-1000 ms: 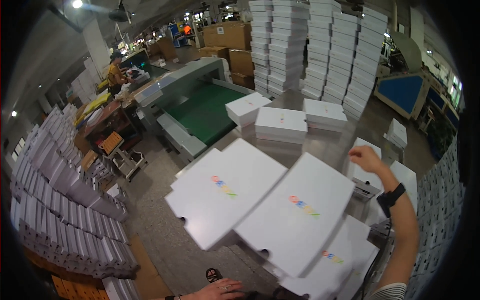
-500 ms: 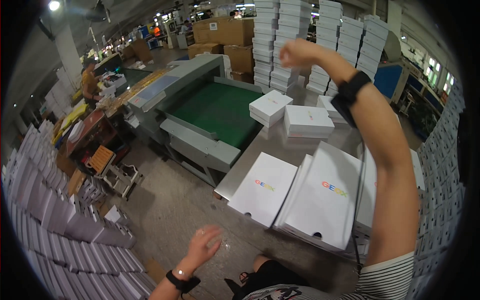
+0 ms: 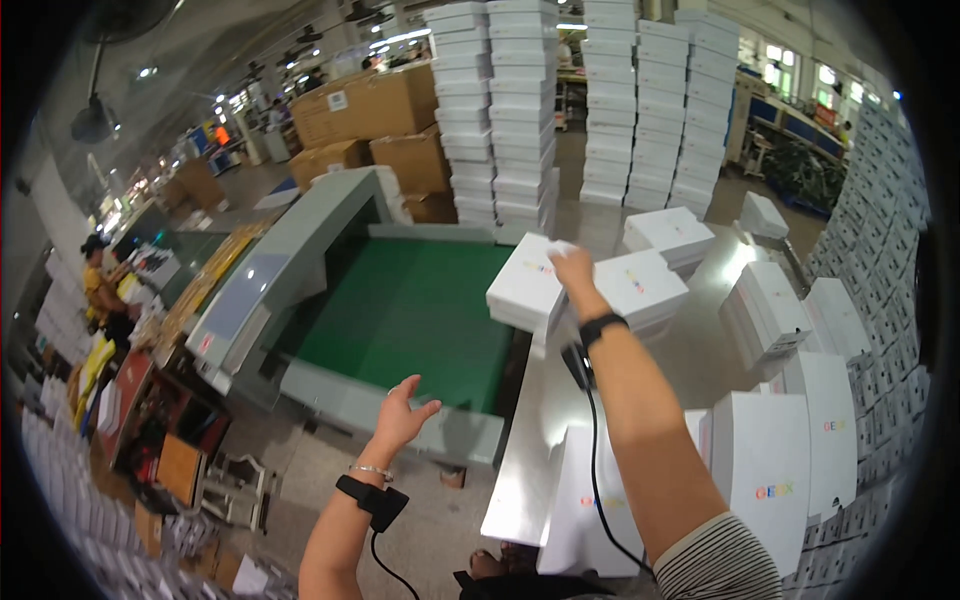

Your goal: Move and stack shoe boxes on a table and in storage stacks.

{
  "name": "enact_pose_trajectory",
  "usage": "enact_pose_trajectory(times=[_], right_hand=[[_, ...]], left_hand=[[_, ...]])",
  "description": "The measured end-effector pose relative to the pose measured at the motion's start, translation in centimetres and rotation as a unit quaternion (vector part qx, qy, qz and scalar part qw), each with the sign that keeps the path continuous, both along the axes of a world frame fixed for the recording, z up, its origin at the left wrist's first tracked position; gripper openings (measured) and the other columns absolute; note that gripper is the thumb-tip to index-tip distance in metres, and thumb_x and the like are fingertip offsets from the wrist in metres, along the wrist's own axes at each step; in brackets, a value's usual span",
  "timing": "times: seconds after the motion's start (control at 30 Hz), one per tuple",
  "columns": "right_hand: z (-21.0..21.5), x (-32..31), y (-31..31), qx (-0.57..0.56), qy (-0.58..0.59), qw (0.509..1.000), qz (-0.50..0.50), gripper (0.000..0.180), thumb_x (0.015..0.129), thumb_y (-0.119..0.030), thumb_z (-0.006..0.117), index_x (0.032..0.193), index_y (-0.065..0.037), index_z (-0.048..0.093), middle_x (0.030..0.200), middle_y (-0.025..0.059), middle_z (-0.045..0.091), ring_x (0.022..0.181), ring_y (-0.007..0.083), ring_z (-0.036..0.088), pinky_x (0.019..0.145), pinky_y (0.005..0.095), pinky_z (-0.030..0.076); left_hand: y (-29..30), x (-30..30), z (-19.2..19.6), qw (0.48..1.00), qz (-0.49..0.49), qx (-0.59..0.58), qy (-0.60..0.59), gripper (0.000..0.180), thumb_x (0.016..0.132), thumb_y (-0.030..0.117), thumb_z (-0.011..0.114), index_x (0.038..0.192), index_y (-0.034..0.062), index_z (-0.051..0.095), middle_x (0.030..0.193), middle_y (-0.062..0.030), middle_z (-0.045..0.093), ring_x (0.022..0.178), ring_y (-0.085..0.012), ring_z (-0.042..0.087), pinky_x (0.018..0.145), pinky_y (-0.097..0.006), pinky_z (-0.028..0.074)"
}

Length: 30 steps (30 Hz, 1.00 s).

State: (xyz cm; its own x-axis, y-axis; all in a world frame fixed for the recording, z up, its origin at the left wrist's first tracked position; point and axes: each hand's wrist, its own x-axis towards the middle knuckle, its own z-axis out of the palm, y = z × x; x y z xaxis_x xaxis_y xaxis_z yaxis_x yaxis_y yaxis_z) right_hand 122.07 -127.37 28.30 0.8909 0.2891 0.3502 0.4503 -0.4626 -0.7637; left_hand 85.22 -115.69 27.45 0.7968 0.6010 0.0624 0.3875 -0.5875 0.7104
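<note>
- Head view: the person's right hand was at the upper right edge of a white box, its fingers bent over; from where I stood I could not tell whether they gripped it.
- That box was at the right end of a green belt, where the belt met a metal table (which of the two bore it, I could not make out).
- The left hand was empty, thumb and fingers spread wide, over the near side of the grey machine.
- Just right of the box lay a second white box, with a third one behind it.
- Larger boxes stood on the table beside the right forearm.
- Tall stacks of white boxes rose beyond, next to brown cartons.
</note>
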Motion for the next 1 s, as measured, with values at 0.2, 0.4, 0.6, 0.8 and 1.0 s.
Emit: enact_pose_trajectory(times=[0.2, 0.4, 0.6, 0.8, 1.0], right_hand=[[-12.5, 1.8, -8.3, 0.169, 0.269, 0.912, -0.26, 0.048, 0.069, -0.033, 0.064, 0.086, 0.01, 0.055, 0.085, 0.0242, 0.059, 0.076, 0.0321, 0.058, 0.067, 0.0414, 0.044], [-14.4, 4.1, -10.0, 0.361, 0.445, 0.761, -0.305, 0.052, 0.073, -0.034, 0.063, 0.106, 0.003, 0.047, 0.101, 0.0103, 0.053, 0.094, 0.0248, 0.054, 0.068, 0.0396, 0.047], [-16.8, 5.6, -10.6, 0.59, 0.333, 0.71, -0.193, 0.038, 0.08, -0.021, 0.055, 0.11, 0.001, 0.045, 0.106, 0.0126, 0.053, 0.095, 0.0233, 0.054, 0.078, 0.0358, 0.049], [-13.4, 4.1, -12.1, 0.682, 0.327, 0.626, -0.191, 0.039, 0.08, -0.024, 0.053, 0.113, -0.004, 0.046, 0.106, 0.0102, 0.054, 0.099, 0.0241, 0.053, 0.082, 0.0354, 0.047], [-10.0, 0.0, -13.9, 0.691, 0.258, 0.675, -0.006, 0.051, 0.084, -0.038, 0.045, 0.123, -0.005, 0.039, 0.117, 0.0105, 0.049, 0.105, 0.0257, 0.049, 0.091, 0.0415, 0.038]], left_hand=[[12.5, 16.5, -7.7, 0.996, -0.061, -0.066, 0.018, 0.073, 0.071, 0.044, 0.063, 0.121, -0.0048, 0.039, 0.114, -0.0243, 0.049, 0.107, -0.031, 0.048, 0.087, -0.036, 0.041], [14.6, 30.4, -14.3, 0.912, -0.069, -0.395, 0.084, 0.074, 0.074, 0.052, 0.057, 0.124, 0.0008, 0.038, 0.12, -0.0141, 0.046, 0.103, -0.0258, 0.046, 0.081, -0.037, 0.04], [13.3, 34.8, -16.2, 0.778, -0.186, -0.597, 0.053, 0.045, 0.079, 0.047, 0.052, 0.11, 0.0149, 0.045, 0.108, -0.0066, 0.049, 0.093, -0.0215, 0.048, 0.077, -0.036, 0.04], [9.3, 37.3, -15.7, 0.717, -0.181, -0.671, -0.061, 0.048, 0.078, 0.035, 0.056, 0.115, 0.0156, 0.032, 0.103, -0.0088, 0.045, 0.092, -0.0232, 0.049, 0.07, -0.043, 0.046], [8.3, 38.1, -11.4, 0.814, -0.143, -0.558, -0.079, 0.075, 0.067, 0.022, 0.062, 0.127, 0.0131, 0.018, 0.112, -0.0165, 0.041, 0.099, -0.0274, 0.047, 0.074, -0.043, 0.046]])
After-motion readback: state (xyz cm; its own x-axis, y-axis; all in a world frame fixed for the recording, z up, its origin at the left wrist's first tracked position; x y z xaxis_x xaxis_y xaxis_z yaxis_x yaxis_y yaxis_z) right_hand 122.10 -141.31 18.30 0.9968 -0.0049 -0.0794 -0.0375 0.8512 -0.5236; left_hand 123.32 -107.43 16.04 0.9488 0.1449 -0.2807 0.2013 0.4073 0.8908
